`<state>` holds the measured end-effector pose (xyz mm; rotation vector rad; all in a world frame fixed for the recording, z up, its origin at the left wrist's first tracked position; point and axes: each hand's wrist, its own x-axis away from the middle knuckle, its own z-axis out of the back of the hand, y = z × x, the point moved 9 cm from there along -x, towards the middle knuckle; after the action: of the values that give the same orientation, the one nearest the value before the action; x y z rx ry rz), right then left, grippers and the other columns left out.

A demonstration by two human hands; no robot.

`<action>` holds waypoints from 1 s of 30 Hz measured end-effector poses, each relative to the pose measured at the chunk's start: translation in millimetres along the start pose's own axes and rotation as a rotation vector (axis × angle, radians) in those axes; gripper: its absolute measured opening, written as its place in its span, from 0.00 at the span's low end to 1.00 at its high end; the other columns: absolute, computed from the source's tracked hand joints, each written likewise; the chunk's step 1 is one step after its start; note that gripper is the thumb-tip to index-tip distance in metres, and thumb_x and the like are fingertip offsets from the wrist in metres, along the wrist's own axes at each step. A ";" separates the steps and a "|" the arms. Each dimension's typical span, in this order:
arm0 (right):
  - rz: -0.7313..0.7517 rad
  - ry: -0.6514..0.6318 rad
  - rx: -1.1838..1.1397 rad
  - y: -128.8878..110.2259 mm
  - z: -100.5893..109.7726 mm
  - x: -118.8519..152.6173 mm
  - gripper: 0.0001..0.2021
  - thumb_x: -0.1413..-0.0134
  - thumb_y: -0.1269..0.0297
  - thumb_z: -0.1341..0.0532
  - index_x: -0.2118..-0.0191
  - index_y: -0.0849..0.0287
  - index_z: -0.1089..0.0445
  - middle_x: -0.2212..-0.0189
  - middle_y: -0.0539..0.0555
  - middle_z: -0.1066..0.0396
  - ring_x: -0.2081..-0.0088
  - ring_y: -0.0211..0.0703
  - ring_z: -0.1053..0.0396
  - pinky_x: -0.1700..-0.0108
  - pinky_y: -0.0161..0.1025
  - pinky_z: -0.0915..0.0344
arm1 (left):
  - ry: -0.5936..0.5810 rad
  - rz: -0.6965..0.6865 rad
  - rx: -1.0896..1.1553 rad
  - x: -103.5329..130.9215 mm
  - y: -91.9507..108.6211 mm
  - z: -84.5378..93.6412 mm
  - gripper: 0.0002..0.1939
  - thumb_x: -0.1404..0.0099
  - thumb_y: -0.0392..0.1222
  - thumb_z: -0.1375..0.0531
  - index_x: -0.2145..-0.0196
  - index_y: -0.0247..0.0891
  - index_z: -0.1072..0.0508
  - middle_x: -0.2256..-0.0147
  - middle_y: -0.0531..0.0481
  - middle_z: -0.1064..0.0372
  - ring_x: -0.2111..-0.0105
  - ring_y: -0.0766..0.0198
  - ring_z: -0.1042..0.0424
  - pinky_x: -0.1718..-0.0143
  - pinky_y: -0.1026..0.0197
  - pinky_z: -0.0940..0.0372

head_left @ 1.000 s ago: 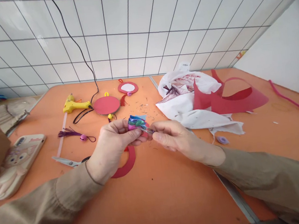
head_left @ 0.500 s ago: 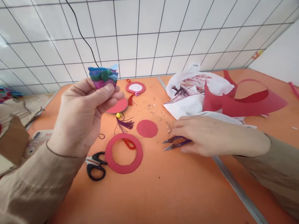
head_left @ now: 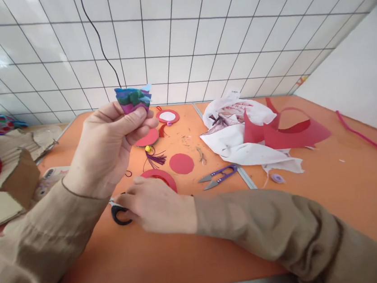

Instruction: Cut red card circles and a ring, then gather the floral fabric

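Note:
My left hand (head_left: 105, 142) is raised over the table and closed. Between its thumb and fingers it pinches a gathered bundle of blue, green and purple layers (head_left: 134, 100), fabric or paper. Lower down, my right hand (head_left: 161, 203) reaches across to the left. Its fingers and thumb are closed about the black handles of the scissors (head_left: 120, 216), which lie on the table. That hand partly covers a red ring (head_left: 167, 178). Purple-handled thread snips (head_left: 221, 175) lie to its right. A red disc (head_left: 181, 163) sits just beyond.
Behind are a white-centred red ornament (head_left: 168, 116), another red disc (head_left: 149, 138) and a bell with a purple tassel (head_left: 156, 158). A white plastic bag (head_left: 254, 152) and red cut sheet (head_left: 283, 135) lie right. Cardboard (head_left: 18, 172) stands left, and a tiled wall (head_left: 163, 35) behind.
My right hand has let go of the thread snips, leaving them on the table, and moved left to the scissors. My left hand still holds the bundle at nearly the same place.

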<state>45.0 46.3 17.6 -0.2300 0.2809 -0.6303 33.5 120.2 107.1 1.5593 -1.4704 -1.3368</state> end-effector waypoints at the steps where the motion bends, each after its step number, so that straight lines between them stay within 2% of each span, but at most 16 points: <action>1: 0.021 -0.006 0.090 -4.9 -4.0 -5.3 0.07 0.46 0.71 0.44 0.62 0.63 0.30 0.71 0.55 0.30 0.67 0.45 0.36 0.72 0.37 0.44 | -0.007 0.001 0.002 0.7 0.4 -0.9 0.06 0.43 0.27 0.39 0.74 0.34 0.25 0.74 0.50 0.27 0.71 0.68 0.26 0.72 0.74 0.32; 3: 0.019 -0.028 0.192 -9.6 -11.2 -12.7 0.07 0.49 0.74 0.44 0.63 0.64 0.31 0.71 0.57 0.31 0.67 0.48 0.35 0.77 0.36 0.48 | -0.021 0.008 0.007 1.5 -0.2 -2.3 0.05 0.43 0.28 0.38 0.74 0.35 0.24 0.74 0.50 0.26 0.72 0.68 0.26 0.73 0.73 0.32; 6: -0.022 -0.048 0.165 -9.8 -17.8 -16.9 0.09 0.51 0.73 0.44 0.61 0.61 0.34 0.74 0.54 0.33 0.73 0.44 0.37 0.80 0.34 0.53 | -0.034 0.004 0.007 1.6 -0.9 -2.8 0.05 0.44 0.29 0.38 0.73 0.36 0.24 0.73 0.51 0.26 0.71 0.67 0.26 0.73 0.71 0.31; 10: 0.071 -0.029 0.142 -21.8 -18.1 -13.2 0.14 0.52 0.72 0.44 0.57 0.63 0.36 0.75 0.52 0.34 0.78 0.41 0.41 0.82 0.36 0.56 | -0.036 -0.011 -0.006 1.8 2.2 -1.2 0.04 0.44 0.29 0.37 0.73 0.35 0.25 0.73 0.51 0.26 0.72 0.68 0.26 0.73 0.71 0.31; 15: 0.110 -0.045 0.090 -27.5 2.7 3.5 0.12 0.44 0.73 0.49 0.55 0.65 0.35 0.69 0.57 0.35 0.71 0.44 0.40 0.76 0.37 0.48 | -0.007 -0.062 -0.039 4.2 19.2 1.5 0.06 0.42 0.28 0.39 0.74 0.35 0.25 0.74 0.52 0.27 0.71 0.69 0.27 0.73 0.73 0.33; 18: 0.103 -0.129 0.020 -18.1 14.4 19.3 0.14 0.46 0.77 0.47 0.54 0.65 0.33 0.67 0.58 0.36 0.66 0.45 0.41 0.67 0.39 0.42 | 0.060 -0.074 -0.050 5.0 30.4 7.1 0.07 0.41 0.27 0.40 0.75 0.33 0.26 0.74 0.52 0.29 0.70 0.69 0.27 0.72 0.74 0.34; 20: 0.068 -0.194 -0.149 -6.1 18.1 31.6 0.14 0.45 0.76 0.45 0.53 0.65 0.33 0.64 0.59 0.35 0.63 0.44 0.40 0.61 0.40 0.40 | 0.083 -0.083 -0.050 4.1 34.8 9.4 0.08 0.40 0.26 0.41 0.75 0.32 0.26 0.74 0.52 0.29 0.71 0.71 0.27 0.72 0.75 0.35; 21: 0.043 -0.216 -0.276 0.5 18.9 38.0 0.14 0.44 0.74 0.45 0.52 0.65 0.33 0.61 0.59 0.36 0.61 0.44 0.40 0.59 0.39 0.40 | 0.082 -0.087 -0.044 3.0 35.3 9.8 0.09 0.40 0.26 0.42 0.75 0.32 0.26 0.75 0.52 0.29 0.72 0.72 0.28 0.73 0.76 0.35; 23: 0.015 -0.304 -0.613 9.3 12.7 52.2 0.17 0.45 0.77 0.46 0.50 0.66 0.34 0.60 0.57 0.35 0.59 0.40 0.39 0.56 0.37 0.40 | 0.068 -0.085 -0.025 0.3 31.4 9.6 0.09 0.40 0.25 0.42 0.75 0.31 0.26 0.76 0.52 0.29 0.74 0.74 0.29 0.75 0.77 0.35; 25: -0.047 -0.416 -0.968 16.7 -1.0 67.4 0.19 0.46 0.78 0.47 0.48 0.67 0.35 0.66 0.54 0.37 0.66 0.36 0.40 0.64 0.33 0.40 | 0.054 -0.050 -0.009 -2.5 20.1 8.9 0.07 0.42 0.26 0.41 0.75 0.32 0.25 0.76 0.51 0.28 0.74 0.73 0.28 0.75 0.77 0.34; 26: -0.082 -0.415 -1.143 21.6 -5.4 72.8 0.19 0.44 0.76 0.46 0.46 0.65 0.37 0.66 0.53 0.38 0.67 0.35 0.40 0.65 0.32 0.41 | 0.044 -0.018 -0.004 -3.5 11.8 7.9 0.05 0.43 0.27 0.39 0.74 0.32 0.24 0.75 0.51 0.27 0.74 0.72 0.27 0.75 0.76 0.34; 28: -0.132 -0.308 -1.520 34.5 -9.2 79.5 0.18 0.44 0.65 0.41 0.48 0.62 0.36 0.64 0.53 0.38 0.64 0.34 0.39 0.62 0.32 0.41 | 0.022 0.043 0.004 -4.2 -6.6 4.9 0.04 0.45 0.28 0.37 0.72 0.33 0.24 0.74 0.50 0.26 0.74 0.71 0.27 0.74 0.74 0.32; 30: -0.172 -0.242 -1.693 46.1 -17.1 86.0 0.22 0.52 0.57 0.34 0.52 0.61 0.33 0.63 0.53 0.36 0.63 0.34 0.37 0.61 0.32 0.41 | 0.018 0.103 0.013 -2.8 -27.2 3.0 0.03 0.47 0.29 0.36 0.72 0.33 0.24 0.74 0.50 0.26 0.75 0.70 0.27 0.72 0.72 0.31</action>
<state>131.0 28.1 -28.1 -1.9533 0.5078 -0.3786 40.6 129.0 81.9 1.4787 -1.5303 -1.2535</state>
